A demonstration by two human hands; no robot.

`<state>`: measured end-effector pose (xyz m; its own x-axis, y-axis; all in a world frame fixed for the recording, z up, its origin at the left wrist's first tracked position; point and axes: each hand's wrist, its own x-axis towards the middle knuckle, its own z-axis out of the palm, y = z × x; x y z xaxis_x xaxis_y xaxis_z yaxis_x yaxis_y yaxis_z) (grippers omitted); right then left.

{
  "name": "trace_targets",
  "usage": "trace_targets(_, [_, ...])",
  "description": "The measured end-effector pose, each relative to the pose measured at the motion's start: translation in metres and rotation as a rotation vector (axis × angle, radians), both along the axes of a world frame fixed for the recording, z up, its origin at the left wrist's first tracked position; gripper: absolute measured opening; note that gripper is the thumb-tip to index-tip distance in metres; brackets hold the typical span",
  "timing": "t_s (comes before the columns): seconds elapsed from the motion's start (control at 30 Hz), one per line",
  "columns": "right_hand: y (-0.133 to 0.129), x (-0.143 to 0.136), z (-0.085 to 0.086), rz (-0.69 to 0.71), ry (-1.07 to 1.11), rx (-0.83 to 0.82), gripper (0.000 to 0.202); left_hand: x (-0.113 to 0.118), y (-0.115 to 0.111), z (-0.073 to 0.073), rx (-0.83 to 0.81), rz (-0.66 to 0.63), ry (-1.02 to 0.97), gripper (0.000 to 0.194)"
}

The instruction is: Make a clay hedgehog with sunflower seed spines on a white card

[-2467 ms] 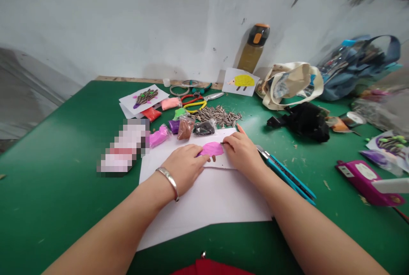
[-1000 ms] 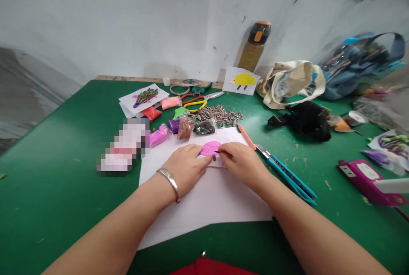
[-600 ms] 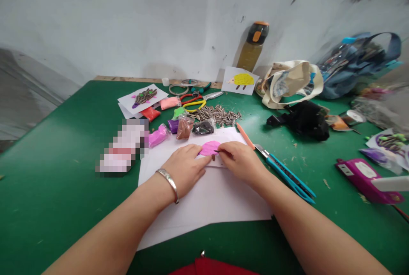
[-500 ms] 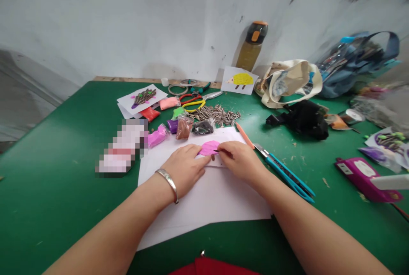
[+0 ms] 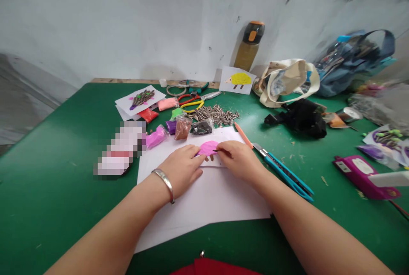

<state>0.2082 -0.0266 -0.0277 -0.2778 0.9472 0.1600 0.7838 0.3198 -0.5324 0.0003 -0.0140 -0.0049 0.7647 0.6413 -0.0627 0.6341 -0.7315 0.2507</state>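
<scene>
A flattened oval of pink clay [image 5: 208,147] lies on a small white card, with two short brown clay legs [image 5: 209,158] below it. My left hand [image 5: 182,165] rests flat on the paper, its fingertips at the left edge of the pink clay. My right hand [image 5: 240,158] pinches a small dark pointed piece, apparently a sunflower seed [image 5: 216,150], its tip at the clay's right side. Under both hands are white paper sheets [image 5: 204,204]. Behind the clay lies a heap of striped sunflower seeds [image 5: 215,115].
Bagged clay, including brown [image 5: 183,128] and black [image 5: 203,127], lies behind the paper. A blue utility knife [image 5: 284,170] is right of my right hand. Scissors [image 5: 209,95], a yellow hedgehog card [image 5: 237,80], a bottle [image 5: 249,45] and a cloth bag [image 5: 284,81] stand or lie farther back.
My left hand has shifted slightly left, and two brown legs now show where one did. My right hand keeps its pinch at the clay's right side.
</scene>
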Motion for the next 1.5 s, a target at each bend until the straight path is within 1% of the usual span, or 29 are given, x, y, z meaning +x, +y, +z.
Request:
trace_targets(0.17, [0.000, 0.000, 0.001, 0.004, -0.006, -0.004, 0.019, 0.003, -0.002, 0.003, 0.021, 0.006, 0.010, 0.027])
trace_targets(0.3, [0.000, 0.000, 0.000, -0.004, 0.010, -0.002, 0.018, 0.000, -0.002, 0.008, -0.023, -0.008, -0.009, 0.030])
trace_targets(0.37, [0.000, 0.001, 0.000, 0.000, 0.012, -0.003, 0.019, -0.002, -0.002, 0.008, -0.022, -0.008, -0.007, 0.029])
trace_targets(0.57, [0.001, 0.000, -0.001, -0.005, 0.002, -0.009, 0.019, -0.001, -0.004, 0.002, 0.065, -0.016, 0.010, 0.026])
trace_targets(0.8, [0.001, 0.001, -0.001, -0.003, 0.003, -0.007, 0.019, -0.002, -0.004, 0.010, -0.006, -0.006, 0.038, 0.030])
trace_targets(1.0, [0.001, 0.002, -0.002, -0.012, 0.000, -0.005, 0.018, -0.001, -0.006, 0.007, 0.045, -0.019, 0.036, 0.026])
trace_targets(1.17, [-0.006, -0.004, 0.004, 0.017, 0.003, 0.017, 0.017, -0.004, -0.003, 0.009, -0.003, -0.025, 0.041, 0.027])
trace_targets(1.27, [-0.012, -0.011, 0.006, 0.041, -0.063, 0.029, 0.016, -0.004, -0.002, 0.011, -0.025, -0.012, 0.067, 0.027])
trace_targets(1.4, [-0.016, -0.016, 0.001, 0.030, -0.175, 0.057, 0.017, -0.001, -0.004, 0.013, -0.043, 0.008, 0.081, 0.029])
trace_targets(1.5, [-0.016, -0.019, -0.002, 0.023, -0.205, 0.063, 0.018, 0.000, -0.006, 0.014, -0.050, 0.011, 0.083, 0.029])
